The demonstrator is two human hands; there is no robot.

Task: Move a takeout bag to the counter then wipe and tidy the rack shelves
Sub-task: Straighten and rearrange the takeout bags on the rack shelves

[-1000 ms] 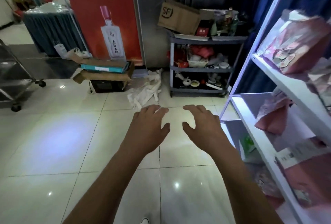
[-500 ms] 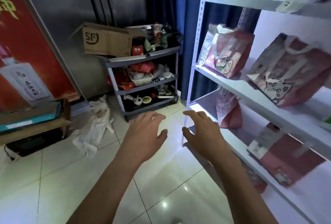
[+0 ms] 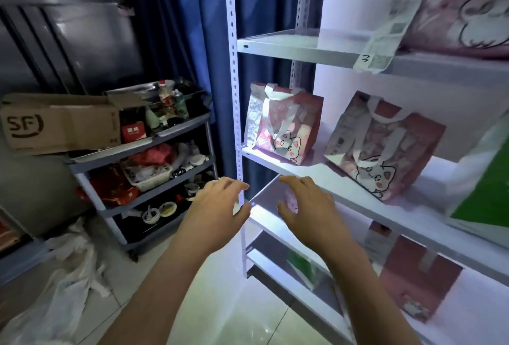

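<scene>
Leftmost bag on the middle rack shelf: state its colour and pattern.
Pink and white bag with a cartoon cat face printed on it; head view.

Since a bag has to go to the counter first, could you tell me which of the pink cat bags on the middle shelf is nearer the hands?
The left pink cat bag, beside the rack's front post; the other sits farther right.

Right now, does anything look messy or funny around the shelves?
Yes. White crumpled sheeting lies heaped on the floor beside the grey cart. A torn-open SF cardboard box sits tilted on the cart's top. On the white rack, a long receipt dangles over a shelf edge. Both hands are empty.
</scene>
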